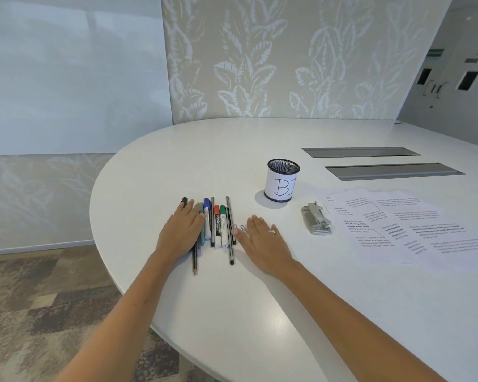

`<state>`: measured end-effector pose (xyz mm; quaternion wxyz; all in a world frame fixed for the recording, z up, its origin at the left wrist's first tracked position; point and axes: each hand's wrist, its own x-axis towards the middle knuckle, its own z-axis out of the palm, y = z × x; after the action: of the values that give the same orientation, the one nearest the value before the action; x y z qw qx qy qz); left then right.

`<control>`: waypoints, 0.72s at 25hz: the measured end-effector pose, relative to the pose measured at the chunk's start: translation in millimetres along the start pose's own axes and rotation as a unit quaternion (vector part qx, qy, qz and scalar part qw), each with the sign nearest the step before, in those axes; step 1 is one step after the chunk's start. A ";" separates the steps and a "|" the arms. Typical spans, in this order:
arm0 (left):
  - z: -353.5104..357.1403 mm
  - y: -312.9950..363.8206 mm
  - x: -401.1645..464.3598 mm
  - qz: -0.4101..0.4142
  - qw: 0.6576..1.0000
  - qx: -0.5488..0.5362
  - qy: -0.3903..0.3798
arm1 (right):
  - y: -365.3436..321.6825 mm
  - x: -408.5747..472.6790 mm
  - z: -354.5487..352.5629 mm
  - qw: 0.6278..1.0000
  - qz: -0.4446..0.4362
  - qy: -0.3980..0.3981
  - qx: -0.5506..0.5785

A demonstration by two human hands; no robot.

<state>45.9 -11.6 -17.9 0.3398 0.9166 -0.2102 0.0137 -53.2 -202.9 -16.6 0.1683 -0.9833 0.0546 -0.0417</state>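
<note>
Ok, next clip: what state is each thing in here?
Left hand: flat, resting on the leftmost markers.
Right hand: flat on the table, beside the clips.
Markers: capped, lying side by side.
Pencils: lying among the markers.
Cup: upright, nothing sticking out.
Punch: lying untouched.
Sheets: spread flat, overlapping.
Hatches: shut.
</note>
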 end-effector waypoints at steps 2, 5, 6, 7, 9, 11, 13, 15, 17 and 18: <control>0.0 -0.5 0.0 -0.002 1.000 -0.015 0.004 | 6.1 -13.8 3.5 0.999 -0.016 -0.012 -0.048; 0.1 -0.8 -0.7 -0.014 0.999 -0.031 0.008 | 6.9 -17.3 3.7 0.998 -0.024 -0.018 -0.063; -0.2 -0.9 -0.5 -0.015 0.999 -0.028 0.006 | 4.7 -15.2 3.9 0.998 -0.024 -0.019 -0.063; -0.2 0.2 0.0 -0.016 1.000 -0.024 0.001 | 3.0 -12.7 3.8 0.997 -0.023 -0.021 -0.064; 0.0 2.1 -0.2 -0.015 0.999 -0.030 0.000 | 0.4 -8.6 4.6 0.997 -0.018 -0.034 -0.066; -0.8 1.2 -2.1 -0.018 0.999 -0.043 0.011 | -2.0 -6.5 6.8 0.997 -0.018 -0.038 -0.065; 0.9 1.4 -1.3 -0.024 0.998 -0.063 0.010 | 0.9 -7.9 5.3 0.998 -0.020 -0.034 -0.049; -0.6 3.0 -0.8 -0.057 0.990 -0.131 -0.002 | 6.2 -13.2 -1.4 0.999 -0.032 -0.028 -0.006; -7.9 8.9 -5.8 -0.112 0.952 -0.286 0.000 | 15.6 -23.7 -10.4 0.997 -0.046 -0.021 0.061; -11.0 12.7 -8.7 -0.125 0.931 -0.343 0.017 | 23.2 -30.3 -16.4 0.994 -0.045 -0.009 0.096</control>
<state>34.2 -10.1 -3.1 0.6358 0.7629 -0.0800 -0.0861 -87.0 -226.4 -10.9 0.2601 -0.9645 0.0048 -0.0455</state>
